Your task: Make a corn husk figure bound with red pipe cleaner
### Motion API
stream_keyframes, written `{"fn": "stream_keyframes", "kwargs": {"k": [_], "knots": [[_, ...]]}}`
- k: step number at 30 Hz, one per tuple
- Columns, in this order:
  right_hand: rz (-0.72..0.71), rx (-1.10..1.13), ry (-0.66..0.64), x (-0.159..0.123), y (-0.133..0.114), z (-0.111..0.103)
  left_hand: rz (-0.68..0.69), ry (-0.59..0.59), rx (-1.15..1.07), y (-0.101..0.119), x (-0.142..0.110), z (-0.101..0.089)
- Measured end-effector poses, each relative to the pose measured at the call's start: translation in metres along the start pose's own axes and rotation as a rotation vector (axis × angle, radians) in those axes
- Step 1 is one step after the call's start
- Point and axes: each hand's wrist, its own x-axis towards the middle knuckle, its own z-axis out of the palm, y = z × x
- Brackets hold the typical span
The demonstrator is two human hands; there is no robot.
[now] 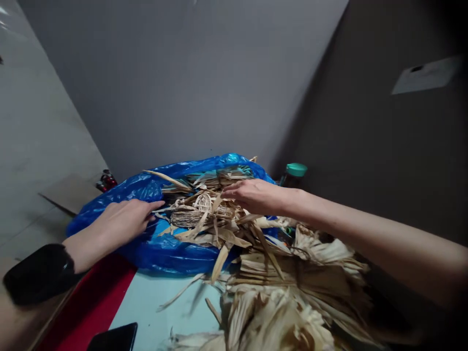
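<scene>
A blue plastic bag [153,248] lies open on the table, filled with dry tan husk strips [215,229] and a small woven, rope-wrapped piece [192,214]. My left hand [120,219] rests flat on the bag's left side, fingers stretched toward the strips. My right hand [252,195] reaches in from the right over the pile, its fingers curled down onto the strips at the bag's far side. Whether it grips any is hidden.
A big heap of dry husks [292,292] spreads over the table at front right. A dark bottle with a teal cap [295,171] stands behind the bag. A black phone [113,337] lies at the front edge beside a red cloth [91,302]. Grey walls close in behind.
</scene>
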Motion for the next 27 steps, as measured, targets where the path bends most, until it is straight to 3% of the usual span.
{"fn": "stream_keyframes", "kwargs": {"k": [3,6,10,12,14,16,19,21,24,27], "knots": [[0.107,0.079,0.019,-0.032,-0.008,-0.021,0.051,0.088,0.019,0.029,-0.010,-0.014],[0.162,0.174,0.026,-0.066,-0.022,-0.044,0.062,0.085,0.131,0.059,-0.021,-0.027],[0.122,0.320,-0.039,-0.100,-0.065,-0.064,0.124,0.104,0.197,0.100,-0.034,-0.043],[0.081,0.319,-0.103,-0.109,-0.098,-0.057,0.160,0.155,0.164,0.120,-0.040,-0.048],[0.012,0.241,-0.141,-0.113,-0.132,-0.034,0.179,0.166,0.120,0.137,-0.044,-0.048],[-0.033,0.101,-0.056,-0.113,-0.158,-0.001,0.227,0.098,0.069,0.149,-0.045,-0.042],[0.036,-0.064,0.076,-0.111,-0.175,0.042,0.333,-0.028,0.005,0.154,-0.034,-0.024],[0.033,-0.094,0.131,-0.110,-0.175,0.053,0.336,-0.053,-0.007,0.148,-0.020,-0.011],[-0.036,-0.074,0.115,-0.111,-0.170,0.041,0.291,-0.085,-0.077,0.130,0.006,0.002],[-0.082,-0.010,0.039,-0.118,-0.162,0.004,0.257,-0.055,-0.144,0.113,0.026,0.005]]}}
